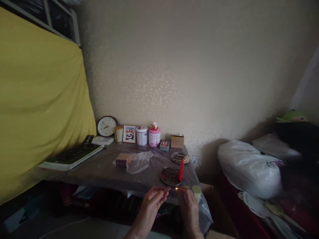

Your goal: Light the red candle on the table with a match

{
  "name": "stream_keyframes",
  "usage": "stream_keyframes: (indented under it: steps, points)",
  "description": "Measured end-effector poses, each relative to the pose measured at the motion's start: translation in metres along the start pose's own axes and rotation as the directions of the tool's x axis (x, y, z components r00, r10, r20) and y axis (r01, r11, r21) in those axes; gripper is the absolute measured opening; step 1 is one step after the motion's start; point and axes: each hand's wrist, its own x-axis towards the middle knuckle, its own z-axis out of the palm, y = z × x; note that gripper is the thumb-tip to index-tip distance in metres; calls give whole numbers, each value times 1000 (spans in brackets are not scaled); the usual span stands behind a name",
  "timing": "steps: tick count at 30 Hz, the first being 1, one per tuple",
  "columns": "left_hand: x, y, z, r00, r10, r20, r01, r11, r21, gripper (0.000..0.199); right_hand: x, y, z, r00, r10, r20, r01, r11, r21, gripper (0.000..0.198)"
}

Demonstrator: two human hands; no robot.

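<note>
A small flame [176, 188] burns between my two hands, just off the near edge of the table [99, 169]. My left hand [152, 199] pinches a thin stick, apparently a match [167, 190], between thumb and fingertips, its tip pointing at the flame. My right hand [188, 203] is curled near the flame; I cannot tell what it grips, as the fingers hide it.

Step in hand, by my judgement: lighting, with the flame just struck or being passed to the match.

Just beyond the hands a red candle [181, 170] stands upright at the right rim of a round dish [168, 176] holding dark residue. A second dish [178, 157] lies behind it.

Next move calls for: carry the flame forward and up to the candle top, steadily, keeping it well clear of the plastic sheet [203, 209] that covers the table and hangs beside my right hand. The plastic bag [138, 161] lies farther left.
</note>
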Motion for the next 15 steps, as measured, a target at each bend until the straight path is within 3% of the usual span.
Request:
stream_keyframes:
  steps: [5,9,15]
  points:
    - [-1,1,-8,997,-23,-78,23,1000,-2,14,1,15,-2,987,148,-70,-147,989,19,24]
    - [-1,-1,-23,995,-11,-101,14,1000,26,17,-1,12,-6,944,318,-91,-309,946,96,31]
    - [-4,1,-53,988,3,-155,7,998,69,24,2,5,-11,907,407,-113,-392,911,129,27]
